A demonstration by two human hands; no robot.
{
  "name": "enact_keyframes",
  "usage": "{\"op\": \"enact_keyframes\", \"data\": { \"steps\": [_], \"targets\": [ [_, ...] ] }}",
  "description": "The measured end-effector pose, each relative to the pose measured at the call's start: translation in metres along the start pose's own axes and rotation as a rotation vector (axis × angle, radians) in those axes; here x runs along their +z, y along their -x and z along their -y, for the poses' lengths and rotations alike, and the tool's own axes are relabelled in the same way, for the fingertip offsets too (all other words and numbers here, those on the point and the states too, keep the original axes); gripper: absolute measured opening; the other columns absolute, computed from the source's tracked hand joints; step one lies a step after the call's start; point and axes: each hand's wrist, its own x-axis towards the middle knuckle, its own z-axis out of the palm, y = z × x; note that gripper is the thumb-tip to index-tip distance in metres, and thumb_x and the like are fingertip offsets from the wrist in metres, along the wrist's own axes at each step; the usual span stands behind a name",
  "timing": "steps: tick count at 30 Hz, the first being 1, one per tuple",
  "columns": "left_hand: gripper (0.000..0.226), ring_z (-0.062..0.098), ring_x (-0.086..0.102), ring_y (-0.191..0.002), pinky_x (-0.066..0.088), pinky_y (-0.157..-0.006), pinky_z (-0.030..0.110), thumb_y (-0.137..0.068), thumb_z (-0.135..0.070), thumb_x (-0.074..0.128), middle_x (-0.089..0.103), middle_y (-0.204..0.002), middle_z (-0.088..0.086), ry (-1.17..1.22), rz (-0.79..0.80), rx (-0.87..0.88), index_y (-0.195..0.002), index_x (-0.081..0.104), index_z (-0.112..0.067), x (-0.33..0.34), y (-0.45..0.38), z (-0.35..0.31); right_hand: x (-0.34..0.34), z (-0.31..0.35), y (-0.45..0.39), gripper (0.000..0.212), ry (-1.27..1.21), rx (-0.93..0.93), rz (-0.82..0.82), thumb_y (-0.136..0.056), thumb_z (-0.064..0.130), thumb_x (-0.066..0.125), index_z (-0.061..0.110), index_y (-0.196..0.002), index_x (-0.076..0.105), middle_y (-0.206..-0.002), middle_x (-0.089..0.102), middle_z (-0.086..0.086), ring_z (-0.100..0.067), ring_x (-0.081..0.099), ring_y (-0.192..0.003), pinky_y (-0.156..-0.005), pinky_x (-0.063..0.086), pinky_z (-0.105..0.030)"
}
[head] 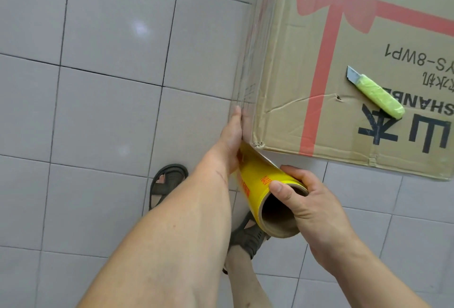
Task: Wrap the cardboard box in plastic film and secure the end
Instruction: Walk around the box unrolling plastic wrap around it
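A large cardboard box [344, 62] with a red ribbon print stands on the tiled floor at the right. Clear plastic film [255, 57] covers its left side face. My left hand [233, 135] presses flat, fingers straight, on the film near the box's lower left corner. A yellow roll of film [260, 184] on a cardboard tube lies just below that corner. My right hand [304, 207] grips the tube's near end, thumb over its rim.
A yellow-green utility knife [378, 95] with its blade out lies on top of the box. My feet in dark sandals [167, 182] stand on the grey floor tiles [98, 86] below the roll.
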Motion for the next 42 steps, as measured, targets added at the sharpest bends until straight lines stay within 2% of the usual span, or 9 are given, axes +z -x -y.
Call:
{"op": "enact_keyframes", "data": {
  "steps": [5, 9, 14, 20, 24, 29, 35, 39, 42],
  "targets": [
    [0.132, 0.028, 0.063, -0.139, 0.047, -0.122, 0.049, -0.060, -0.111, 0.042, 0.064, -0.156, 0.009, 0.108, -0.151, 0.084, -0.157, 0.057, -0.022, -0.002, 0.000, 0.030, 0.000, -0.007, 0.005, 0.059, -0.004, -0.025, 0.008, -0.052, 0.055, 0.077, 0.039, -0.107, 0.063, -0.101, 0.066, 0.013, -0.006, 0.062, -0.093, -0.057, 0.049, -0.014],
    [0.132, 0.029, 0.076, -0.117, 0.058, -0.110, 0.050, -0.052, -0.113, 0.041, 0.077, -0.133, 0.014, 0.038, -0.107, 0.059, -0.141, 0.070, -0.019, -0.001, 0.076, 0.044, 0.005, -0.007, 0.008, 0.067, -0.065, -0.051, -0.014, -0.063, 0.051, 0.077, 0.044, -0.125, 0.052, -0.105, 0.058, 0.026, 0.002, 0.061, -0.093, -0.065, 0.049, -0.013],
    [0.091, 0.019, 0.081, -0.074, 0.065, -0.062, 0.027, -0.094, -0.090, 0.029, 0.084, -0.095, 0.012, -0.122, 0.066, -0.054, -0.109, 0.075, -0.013, 0.010, 0.129, 0.048, -0.001, -0.015, 0.013, 0.049, -0.164, -0.020, 0.012, -0.080, 0.047, 0.072, 0.035, -0.126, 0.058, -0.110, 0.067, 0.013, 0.001, 0.063, -0.096, -0.077, 0.051, -0.019],
    [0.109, 0.030, 0.078, -0.112, 0.062, -0.097, 0.041, -0.072, -0.103, 0.047, 0.081, -0.122, 0.016, -0.319, -0.054, 0.019, -0.124, 0.074, -0.011, 0.034, 0.142, 0.043, -0.017, -0.010, -0.001, 0.020, -0.133, -0.078, -0.017, -0.082, 0.036, 0.078, 0.038, -0.090, 0.060, -0.095, 0.068, 0.012, -0.009, 0.064, -0.092, -0.084, 0.055, -0.032],
    [0.112, 0.028, 0.071, -0.122, 0.051, -0.116, 0.049, -0.060, -0.106, 0.049, 0.077, -0.130, 0.006, -0.538, -0.153, 0.116, -0.130, 0.071, -0.021, 0.044, 0.137, 0.035, -0.024, -0.020, -0.002, 0.044, -0.212, -0.073, -0.016, -0.093, 0.051, 0.060, 0.028, -0.131, 0.055, -0.120, 0.064, 0.009, -0.009, 0.059, -0.111, -0.089, 0.044, -0.024],
    [0.130, 0.032, 0.080, -0.111, 0.058, -0.110, 0.054, -0.050, -0.114, 0.048, 0.084, -0.114, 0.011, -0.445, -0.055, 0.032, -0.134, 0.071, -0.017, 0.056, 0.139, 0.042, -0.029, -0.033, -0.001, 0.054, -0.341, 0.027, -0.038, -0.097, 0.062, 0.037, 0.025, -0.134, 0.051, -0.132, 0.060, 0.004, -0.013, 0.051, -0.124, -0.094, 0.034, -0.028],
    [0.119, 0.033, 0.077, -0.117, 0.059, -0.108, 0.055, -0.061, -0.107, 0.045, 0.082, -0.123, 0.012, -0.468, -0.029, -0.053, -0.136, 0.070, -0.018, 0.060, 0.143, 0.047, -0.038, -0.026, -0.005, 0.054, -0.335, 0.018, -0.128, -0.096, 0.055, 0.052, 0.022, -0.138, 0.050, -0.122, 0.063, 0.004, -0.009, 0.058, -0.107, -0.071, 0.040, -0.013],
    [0.092, 0.028, 0.059, -0.139, 0.043, -0.119, 0.045, -0.091, -0.087, 0.054, 0.065, -0.148, 0.001, -0.641, -0.136, 0.073, -0.151, 0.060, -0.018, 0.073, 0.143, 0.043, -0.034, -0.030, -0.004, 0.070, -0.448, 0.132, -0.070, -0.083, 0.072, 0.056, 0.029, -0.138, 0.049, -0.132, 0.061, 0.004, -0.016, 0.057, -0.120, -0.099, 0.048, -0.035],
    [0.123, 0.030, 0.065, -0.134, 0.046, -0.121, 0.052, -0.059, -0.108, 0.058, 0.071, -0.143, 0.005, -0.575, -0.091, 0.029, -0.143, 0.065, -0.019, 0.078, 0.147, 0.038, -0.036, -0.030, -0.005, 0.065, -0.469, 0.142, -0.070, -0.088, 0.066, 0.055, 0.026, -0.138, 0.050, -0.131, 0.063, 0.002, -0.017, 0.058, -0.121, -0.106, 0.045, -0.042]
  ]
}}
